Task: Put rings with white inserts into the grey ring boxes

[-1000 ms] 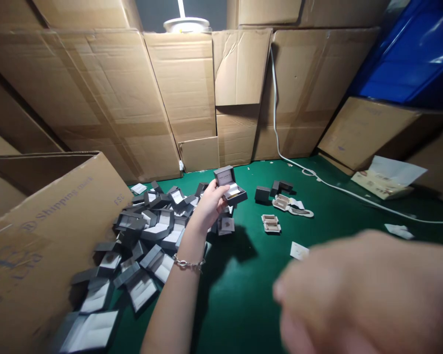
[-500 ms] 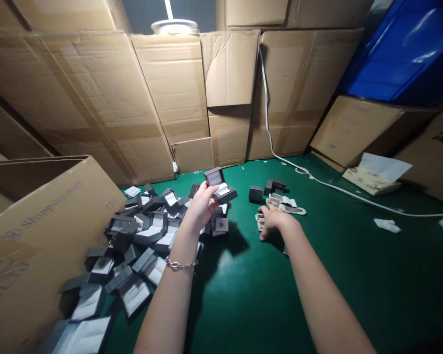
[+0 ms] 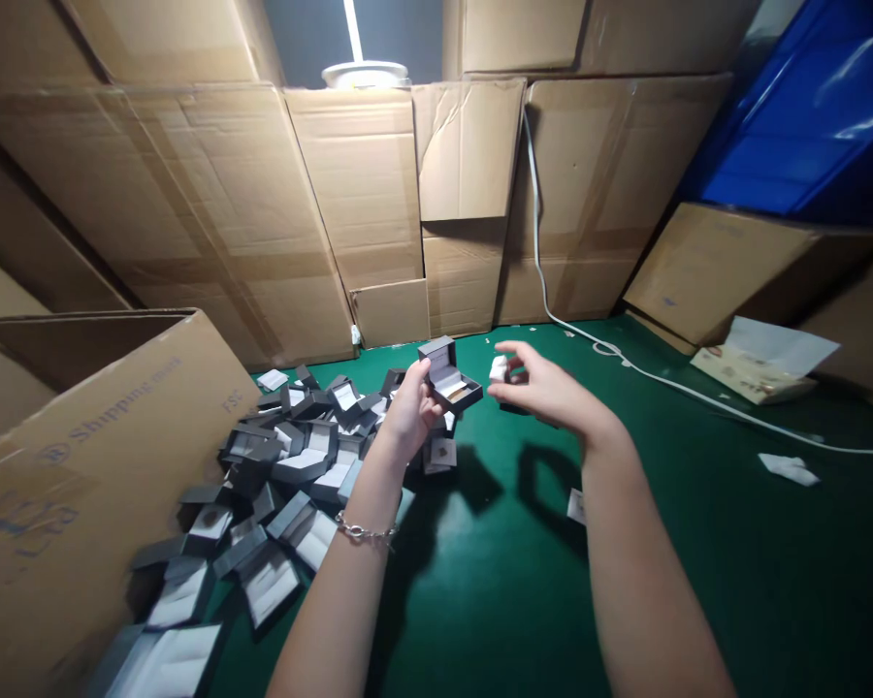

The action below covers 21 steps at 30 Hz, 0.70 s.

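My left hand point(image 3: 409, 412) grips a small dark grey jewelry box point(image 3: 460, 393) by its left side. Its lid stands up, and a pale lining shows inside. Just right of it, my right hand point(image 3: 534, 383) pinches a small white insert point(image 3: 499, 368) between thumb and fingers, apart from the box. Left of my left hand lies a heap of similar open grey boxes point(image 3: 309, 451) with white linings. A box with a square pale insert point(image 3: 440, 454) rests below my left hand. Beside my right forearm is a small white piece point(image 3: 576, 505), partly covered by the arm.
A large open carton point(image 3: 116, 465) stands at the left. Stacked cardboard boxes point(image 3: 210, 213) wall off the back of the green table point(image 3: 480, 601). A white cable point(image 3: 669, 393) runs to the right, near a tissue pack point(image 3: 746, 373) and a crumpled tissue point(image 3: 789, 469).
My right hand has lifted from the table with the white insert and moved up toward the jewelry box. The left hand still holds the box. The view has shifted slightly.
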### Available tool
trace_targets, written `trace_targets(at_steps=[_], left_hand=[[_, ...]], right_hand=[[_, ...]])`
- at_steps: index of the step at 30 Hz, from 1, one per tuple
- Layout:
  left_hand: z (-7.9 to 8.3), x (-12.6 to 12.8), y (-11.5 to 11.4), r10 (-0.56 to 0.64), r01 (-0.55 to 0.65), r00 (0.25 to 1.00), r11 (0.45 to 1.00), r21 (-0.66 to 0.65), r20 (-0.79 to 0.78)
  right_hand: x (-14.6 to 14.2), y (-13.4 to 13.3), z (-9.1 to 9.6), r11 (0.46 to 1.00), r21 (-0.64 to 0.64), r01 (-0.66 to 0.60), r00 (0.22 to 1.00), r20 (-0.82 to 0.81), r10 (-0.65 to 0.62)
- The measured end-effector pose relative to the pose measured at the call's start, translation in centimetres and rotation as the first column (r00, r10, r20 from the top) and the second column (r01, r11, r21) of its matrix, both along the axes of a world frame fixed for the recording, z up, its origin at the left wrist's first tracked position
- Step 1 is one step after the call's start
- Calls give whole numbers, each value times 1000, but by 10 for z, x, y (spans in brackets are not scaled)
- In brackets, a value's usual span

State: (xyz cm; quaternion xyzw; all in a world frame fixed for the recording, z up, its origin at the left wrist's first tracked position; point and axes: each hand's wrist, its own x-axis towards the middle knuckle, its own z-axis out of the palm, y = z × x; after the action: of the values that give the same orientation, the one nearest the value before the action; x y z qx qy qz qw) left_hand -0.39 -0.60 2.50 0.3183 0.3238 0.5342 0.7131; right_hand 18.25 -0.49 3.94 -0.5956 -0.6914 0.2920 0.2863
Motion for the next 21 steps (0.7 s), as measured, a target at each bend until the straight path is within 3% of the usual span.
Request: trace_targets(at_steps=[2, 5, 8, 10, 16, 21], left_hand=[[-2, 3, 1, 29, -30, 999, 999, 26, 33], [-5, 8, 2, 84, -86, 994, 996, 34, 72], [-8, 13, 2, 96, -106, 987, 991, 78, 131], [-8, 15, 1, 104, -124, 981, 985, 120, 161], [-3, 16, -2, 165, -205, 964, 961, 186, 211], [-3, 13, -2, 205, -240, 963, 947, 213, 174]], right_hand=[[-6, 0, 5, 994, 106, 26, 977, -213, -3], [-20, 4, 7, 992, 125, 17, 858, -511, 50], [-35, 8, 3, 990, 141, 16, 758, -647, 80], [-41, 9, 0, 987, 158, 14, 765, -638, 91], [-53, 8, -10, 961, 275, 24, 901, -423, 99], [-58, 7, -14, 952, 306, -17, 941, -318, 119]])
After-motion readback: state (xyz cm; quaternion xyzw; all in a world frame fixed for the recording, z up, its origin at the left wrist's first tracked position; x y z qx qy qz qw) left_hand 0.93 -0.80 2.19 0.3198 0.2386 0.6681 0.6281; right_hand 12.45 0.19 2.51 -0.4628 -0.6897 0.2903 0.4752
